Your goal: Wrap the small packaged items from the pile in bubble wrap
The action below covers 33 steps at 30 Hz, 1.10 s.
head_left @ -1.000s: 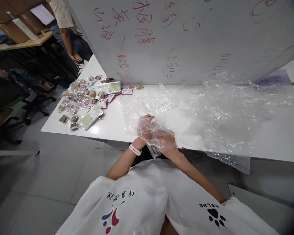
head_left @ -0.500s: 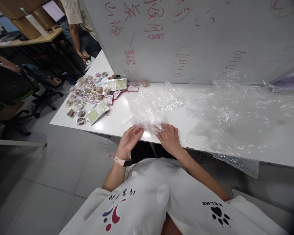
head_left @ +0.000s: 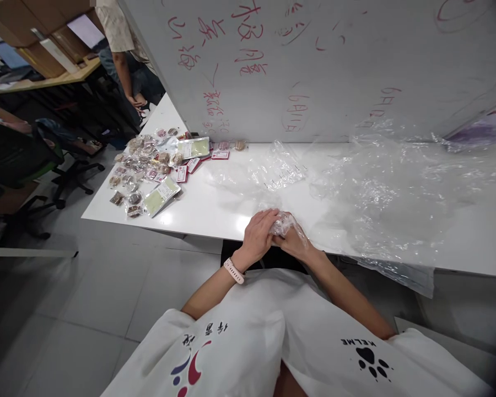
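My left hand [head_left: 257, 234] curls closed on crumpled film [head_left: 281, 224] at the six-o'clock table edge [head_left: 219, 227]; my right hand [head_left: 296, 244] is beneath, fingers hidden, closure unclear — this piece seems mostly bunched, the wide sheeting [head_left: 382, 207] at three o'clock lies spread.

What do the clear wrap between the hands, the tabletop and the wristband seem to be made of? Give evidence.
Clear wrap: thin, glossy plastic film, by its see-through creases and glints.
Tabletop: probably laminate, smooth glossy white; it mirrors a bright spot.
Wristband: perhaps silicone, matte pale pink; it curves smoothly, but other materials are possible.
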Each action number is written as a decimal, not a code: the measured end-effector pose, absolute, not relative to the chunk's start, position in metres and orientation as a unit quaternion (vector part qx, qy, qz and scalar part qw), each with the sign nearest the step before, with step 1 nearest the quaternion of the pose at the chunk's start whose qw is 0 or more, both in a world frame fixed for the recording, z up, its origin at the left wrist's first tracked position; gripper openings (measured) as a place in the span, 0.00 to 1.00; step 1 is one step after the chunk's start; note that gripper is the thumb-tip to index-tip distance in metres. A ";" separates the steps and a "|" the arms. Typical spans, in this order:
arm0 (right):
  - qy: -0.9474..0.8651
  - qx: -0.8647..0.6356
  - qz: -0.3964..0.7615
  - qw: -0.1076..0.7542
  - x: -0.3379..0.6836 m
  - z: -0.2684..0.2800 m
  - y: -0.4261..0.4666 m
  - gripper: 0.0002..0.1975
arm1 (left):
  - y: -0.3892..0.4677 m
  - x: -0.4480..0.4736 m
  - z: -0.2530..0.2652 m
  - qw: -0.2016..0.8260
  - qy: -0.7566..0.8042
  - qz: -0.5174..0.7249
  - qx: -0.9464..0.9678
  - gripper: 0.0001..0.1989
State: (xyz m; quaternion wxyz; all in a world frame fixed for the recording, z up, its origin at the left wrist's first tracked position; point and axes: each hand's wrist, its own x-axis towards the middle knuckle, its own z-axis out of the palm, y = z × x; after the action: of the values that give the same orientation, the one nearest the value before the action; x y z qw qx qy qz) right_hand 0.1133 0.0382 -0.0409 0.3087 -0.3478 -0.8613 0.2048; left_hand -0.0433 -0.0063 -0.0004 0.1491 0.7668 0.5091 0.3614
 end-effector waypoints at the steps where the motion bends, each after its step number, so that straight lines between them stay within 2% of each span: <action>1: -0.856 -0.350 0.206 0.321 0.116 -0.041 0.037 0.14 | -0.005 -0.044 -0.001 0.150 0.510 0.359 0.767 0.23; 5: -0.840 -0.363 0.170 0.366 0.122 -0.034 0.022 0.12 | -0.002 -0.044 -0.001 0.180 0.549 0.348 0.739 0.23; 8: -0.818 -0.379 0.151 0.405 0.123 -0.025 0.009 0.22 | 0.001 -0.043 0.001 0.194 0.592 0.324 0.712 0.16; 11: -0.820 -0.382 0.127 0.407 0.124 -0.020 0.004 0.29 | 0.008 -0.043 0.008 0.214 0.592 0.294 0.720 0.10; 14: -0.847 -0.356 0.107 0.379 0.125 -0.019 0.007 0.32 | 0.016 -0.047 0.016 0.279 0.554 0.288 0.730 0.07; 18: -0.861 -0.337 0.085 0.372 0.125 -0.023 0.012 0.33 | 0.018 -0.058 0.023 0.405 0.496 0.342 0.688 0.04; 22: -0.860 -0.337 0.092 0.371 0.123 -0.024 0.012 0.27 | 0.025 -0.079 0.029 0.523 0.504 0.450 0.519 0.19; 25: -0.861 -0.343 0.100 0.363 0.123 -0.022 0.011 0.22 | 0.047 -0.097 0.034 0.490 0.589 0.526 0.368 0.28; 27: -0.859 -0.348 0.109 0.359 0.123 -0.022 0.011 0.20 | 0.066 -0.106 0.037 0.449 0.645 0.528 0.322 0.38; 29: -0.858 -0.353 0.125 0.351 0.124 -0.022 0.011 0.19 | 0.089 -0.110 0.039 0.446 0.668 0.507 0.312 0.42; 30: -0.858 -0.355 0.132 0.346 0.124 -0.022 0.011 0.19 | 0.101 -0.110 0.041 0.462 0.667 0.492 0.317 0.39; 33: -0.855 -0.367 0.137 0.339 0.125 -0.023 0.012 0.18 | 0.136 -0.102 0.048 0.484 0.628 0.486 0.367 0.20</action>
State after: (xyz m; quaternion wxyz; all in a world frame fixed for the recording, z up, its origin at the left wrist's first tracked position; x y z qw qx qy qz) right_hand 0.1246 0.0119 -0.0231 0.3387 -0.3671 -0.8554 0.1373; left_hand -0.1019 0.1361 0.0479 0.4843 0.3675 0.6277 0.4862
